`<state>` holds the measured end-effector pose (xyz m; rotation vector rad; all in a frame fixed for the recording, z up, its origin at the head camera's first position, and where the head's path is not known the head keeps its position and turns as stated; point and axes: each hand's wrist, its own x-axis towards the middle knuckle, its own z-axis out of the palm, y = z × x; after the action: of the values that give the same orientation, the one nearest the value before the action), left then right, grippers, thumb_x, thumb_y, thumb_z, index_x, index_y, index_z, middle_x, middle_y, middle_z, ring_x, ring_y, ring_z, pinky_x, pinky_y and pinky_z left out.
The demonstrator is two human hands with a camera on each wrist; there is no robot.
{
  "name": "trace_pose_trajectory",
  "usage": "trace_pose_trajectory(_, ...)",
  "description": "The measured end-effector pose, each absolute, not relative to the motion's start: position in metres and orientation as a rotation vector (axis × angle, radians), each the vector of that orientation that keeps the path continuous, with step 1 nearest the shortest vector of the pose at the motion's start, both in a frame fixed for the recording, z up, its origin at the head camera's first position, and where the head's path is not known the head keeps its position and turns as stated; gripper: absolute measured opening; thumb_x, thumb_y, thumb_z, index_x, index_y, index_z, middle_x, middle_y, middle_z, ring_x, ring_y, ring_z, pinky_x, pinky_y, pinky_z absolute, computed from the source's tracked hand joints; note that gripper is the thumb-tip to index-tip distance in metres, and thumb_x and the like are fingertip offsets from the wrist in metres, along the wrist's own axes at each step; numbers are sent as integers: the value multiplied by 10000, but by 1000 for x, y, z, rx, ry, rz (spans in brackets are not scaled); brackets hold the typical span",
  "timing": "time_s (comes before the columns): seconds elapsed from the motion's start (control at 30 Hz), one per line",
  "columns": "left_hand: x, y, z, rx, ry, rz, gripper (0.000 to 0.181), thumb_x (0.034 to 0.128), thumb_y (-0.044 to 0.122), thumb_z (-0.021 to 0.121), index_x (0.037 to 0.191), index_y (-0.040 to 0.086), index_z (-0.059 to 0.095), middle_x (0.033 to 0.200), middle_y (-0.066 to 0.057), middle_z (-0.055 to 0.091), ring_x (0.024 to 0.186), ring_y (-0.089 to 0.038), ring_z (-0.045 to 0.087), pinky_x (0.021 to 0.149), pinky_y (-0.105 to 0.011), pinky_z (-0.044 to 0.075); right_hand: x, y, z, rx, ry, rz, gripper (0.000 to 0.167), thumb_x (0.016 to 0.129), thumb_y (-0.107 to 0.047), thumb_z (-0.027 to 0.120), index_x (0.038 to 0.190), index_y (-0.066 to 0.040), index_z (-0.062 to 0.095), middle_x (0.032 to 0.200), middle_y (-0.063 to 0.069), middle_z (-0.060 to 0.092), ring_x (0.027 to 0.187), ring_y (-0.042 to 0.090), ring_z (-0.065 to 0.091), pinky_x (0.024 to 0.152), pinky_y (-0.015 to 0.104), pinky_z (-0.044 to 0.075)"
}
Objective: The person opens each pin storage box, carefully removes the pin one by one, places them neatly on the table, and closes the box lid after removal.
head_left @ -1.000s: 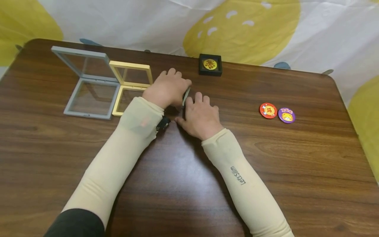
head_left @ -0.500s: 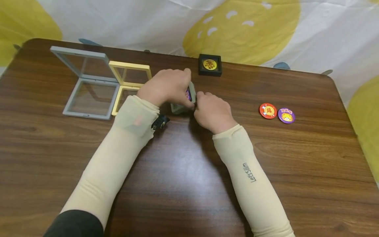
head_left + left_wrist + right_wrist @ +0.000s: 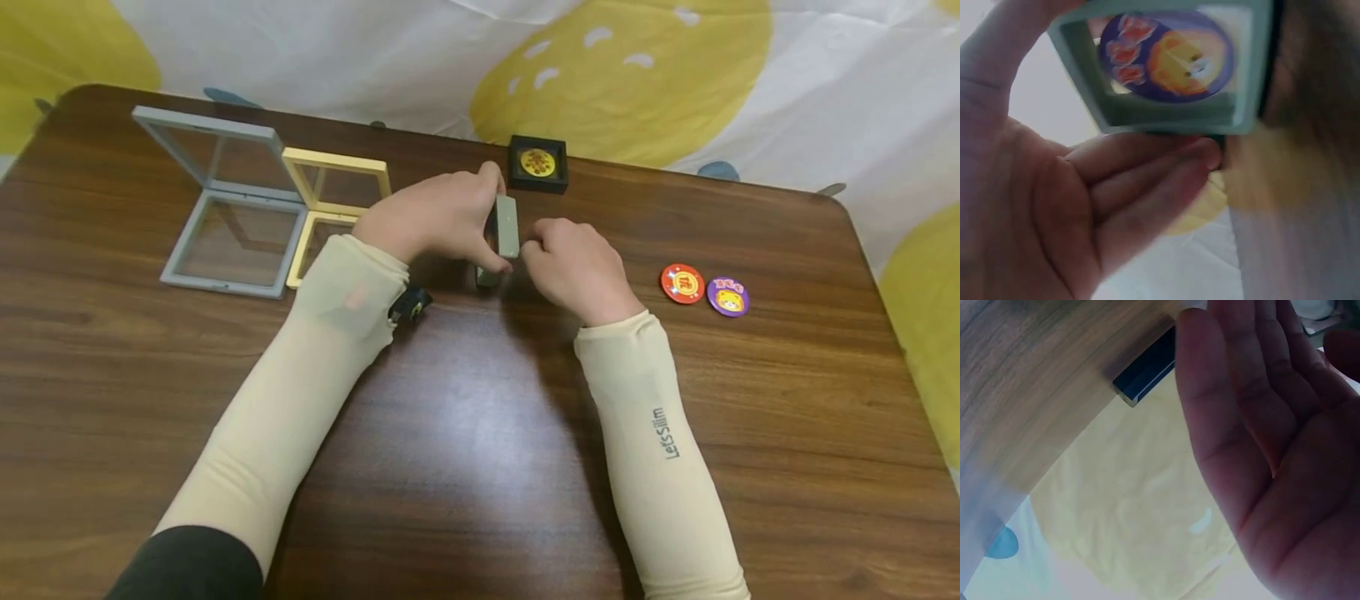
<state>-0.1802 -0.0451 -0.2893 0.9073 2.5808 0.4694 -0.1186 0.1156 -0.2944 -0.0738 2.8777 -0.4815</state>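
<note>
My left hand (image 3: pixel 442 212) grips a small grey-green display frame (image 3: pixel 507 227) between thumb and fingers, holding it tilted up over the table. In the left wrist view a purple badge (image 3: pixel 1166 56) with a yellow bear face shows inside the frame, behind clear film. Just right of the frame, a little apart from it, is my right hand (image 3: pixel 577 268). Its fingers look bent in the head view, but the right wrist view shows them loosely extended, with nothing seen in them. Whether the frame's two halves are fully together cannot be told.
A black display frame (image 3: pixel 538 165) with a yellow disc stands near the back edge. Unfolded grey-blue (image 3: pixel 225 287) and yellow (image 3: pixel 297 258) frames stand at left. A red badge (image 3: pixel 682 284) and a purple badge (image 3: pixel 728 297) lie at right. A patterned cloth hangs behind the table.
The green frame, mostly hidden before, has been turned up on edge in my left hand and moved slightly right. My right hand has drawn away to the right.
</note>
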Motion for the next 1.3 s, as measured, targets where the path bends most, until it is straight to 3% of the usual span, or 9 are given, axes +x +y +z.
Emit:
trace_pose_trajectory(0.23, -177, -49, -277, 836, 2558, 302, 841, 672, 501, 805, 1267, 86, 380, 1027, -49, 570, 905, -226, 561, 848, -396, 470, -119, 116, -293, -55, 2876, -461, 265, 904, -236, 402, 918, -139, 649, 860, 71, 623, 797, 249, 557, 630, 402, 421)
trace_pose_trajectory(0.53, -170, -43, -276, 869, 2556, 242, 790, 669, 480, 802, 1213, 70, 403, 991, -50, 573, 860, -223, 560, 799, -379, 474, -119, 111, -297, -66, 2906, -540, 298, 937, -276, 375, 811, -128, 601, 748, 65, 552, 736, 249, 529, 596, 379, 396)
trace_pose_trajectory(0.77, -165, -37, -278, 862, 2599, 160, 766, 671, 531, 759, 1159, 62, 399, 933, -46, 563, 813, -218, 548, 746, -375, 478, -120, 108, -297, -29, 2875, -556, 353, 953, -292, 307, 876, -137, 615, 926, 78, 634, 864, 263, 570, 699, 421, 442)
trace_pose_trajectory(0.93, -162, -35, -276, 850, 2581, 156, 734, 690, 473, 741, 1181, 70, 373, 892, -35, 553, 764, -207, 523, 689, -353, 449, -119, 106, -297, -29, 2849, -548, 359, 939, -333, 292, 867, -144, 588, 902, 78, 619, 853, 266, 570, 667, 408, 428)
trace_pose_trajectory(1.03, -160, -34, -276, 834, 2565, 154, 758, 692, 456, 747, 1216, 69, 359, 888, -36, 566, 763, -203, 522, 696, -355, 446, -118, 103, -299, -37, 2833, -546, 352, 927, -351, 277, 840, -148, 551, 850, 81, 593, 820, 263, 564, 632, 392, 416)
trace_pose_trajectory(1.3, -162, -33, -275, 815, 2535, 146, 777, 687, 441, 763, 1238, 81, 351, 980, -52, 573, 833, -228, 546, 760, -386, 472, -118, 100, -299, 7, 2754, -568, 388, 913, -384, 257, 920, -166, 577, 960, 70, 607, 893, 257, 553, 702, 407, 429)
